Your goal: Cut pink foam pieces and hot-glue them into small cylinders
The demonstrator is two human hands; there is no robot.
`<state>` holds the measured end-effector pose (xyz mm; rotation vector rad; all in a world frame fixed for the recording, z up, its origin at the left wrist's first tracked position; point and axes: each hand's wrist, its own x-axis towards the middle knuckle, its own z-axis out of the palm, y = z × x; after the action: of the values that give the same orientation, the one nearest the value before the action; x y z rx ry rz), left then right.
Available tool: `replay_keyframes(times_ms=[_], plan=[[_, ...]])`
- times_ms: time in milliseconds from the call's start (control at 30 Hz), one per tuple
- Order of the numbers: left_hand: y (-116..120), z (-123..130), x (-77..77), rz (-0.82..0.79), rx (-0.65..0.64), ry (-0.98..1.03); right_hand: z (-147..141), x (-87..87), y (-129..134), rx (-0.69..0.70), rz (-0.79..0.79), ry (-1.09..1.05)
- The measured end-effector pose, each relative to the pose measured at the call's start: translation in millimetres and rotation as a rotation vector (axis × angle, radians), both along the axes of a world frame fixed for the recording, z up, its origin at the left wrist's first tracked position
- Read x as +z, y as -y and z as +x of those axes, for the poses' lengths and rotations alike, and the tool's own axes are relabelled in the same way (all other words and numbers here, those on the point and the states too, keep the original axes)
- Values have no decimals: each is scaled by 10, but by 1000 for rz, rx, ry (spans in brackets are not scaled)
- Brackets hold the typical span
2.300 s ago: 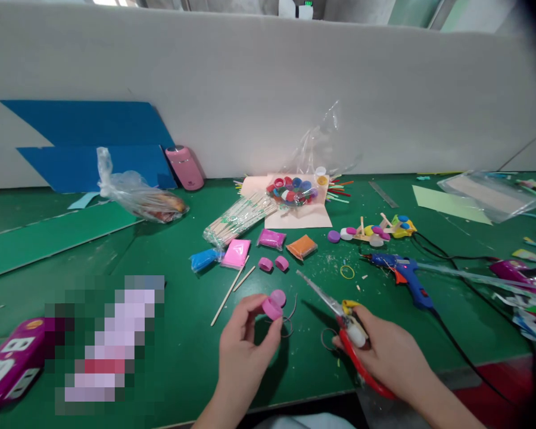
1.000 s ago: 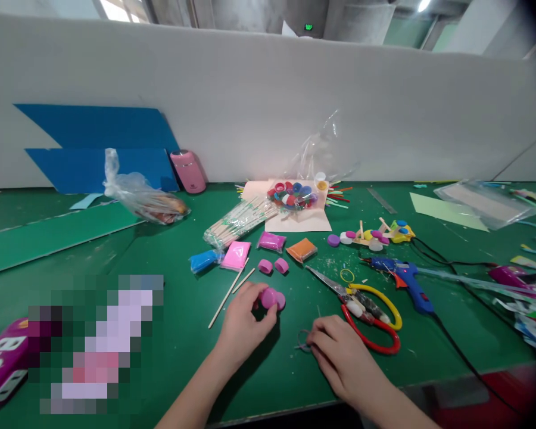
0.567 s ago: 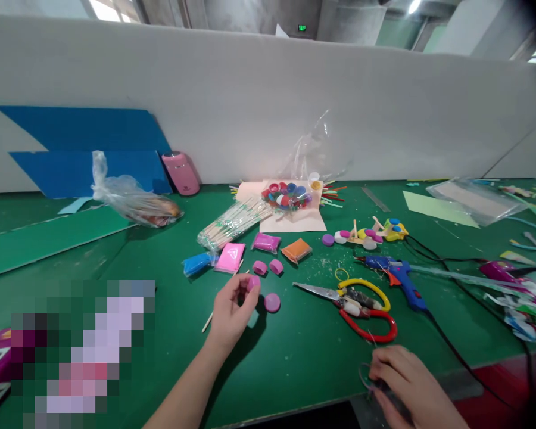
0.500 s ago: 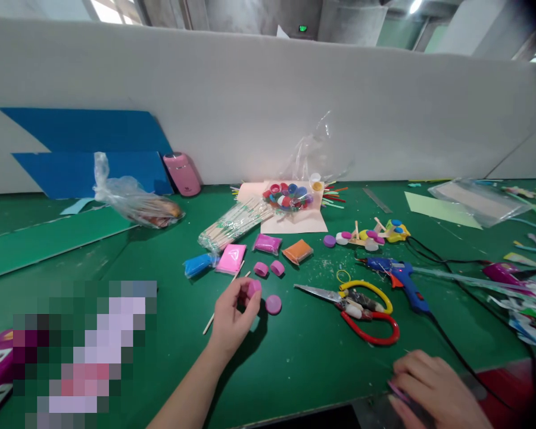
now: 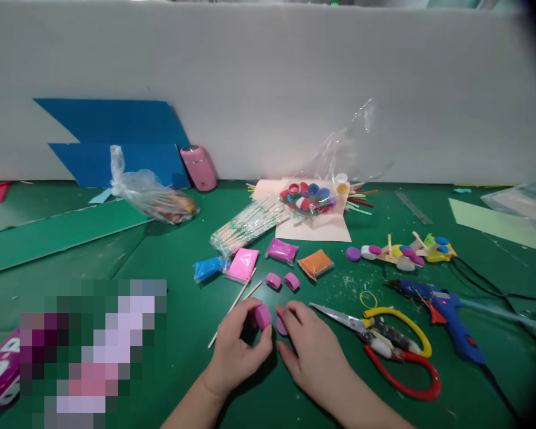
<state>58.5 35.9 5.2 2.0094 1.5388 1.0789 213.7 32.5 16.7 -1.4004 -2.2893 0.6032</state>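
My left hand pinches a pink-purple bottle cap between thumb and fingertips, its round face turned toward the right. Close beside it, the fingers of my right hand are around another purple bottle cap, which they partly cover. Beyond the hands, two pink caps stand on edge: one on the left, the other on the right. Two thin wooden sticks lie by my left hand. Scissors with yellow and red handles lie to the right of my right hand.
A blue glue gun with its cord lies at the right. Farther back are packets of coloured clay, bagged sticks, a bag of caps and a small cap-and-stick assembly. A purple power strip lies at left.
My right hand has come from the lower right edge to the middle, around a purple cap. My left hand still holds its cap. The view has shifted, moving the table things rightward.
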Motion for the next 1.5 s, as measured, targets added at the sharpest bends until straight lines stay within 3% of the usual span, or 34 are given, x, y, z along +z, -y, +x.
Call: replay_keyframes(times_ms=[200,367,533,733,933,1200,1500], plan=[[3,-14,9,-3,4,-9,56,-26,-10,-6,-118,-104],[-20,1,41,9,8,48,82,-9,0,-54,-100,-284],[4,3,-51,-17,49,203,70,-67,17,-14,-47,-329],[28,23,-7,-232,97,556,65,-137,49,-69,-47,-405],[3,48,96,-407,25,713,66,-150,42,-121,-27,-486],[41,133,142,-406,-42,704,112,-188,23,-138,-27,-547],[88,141,158,-422,-75,649,185,-66,71,-45,-154,-642]])
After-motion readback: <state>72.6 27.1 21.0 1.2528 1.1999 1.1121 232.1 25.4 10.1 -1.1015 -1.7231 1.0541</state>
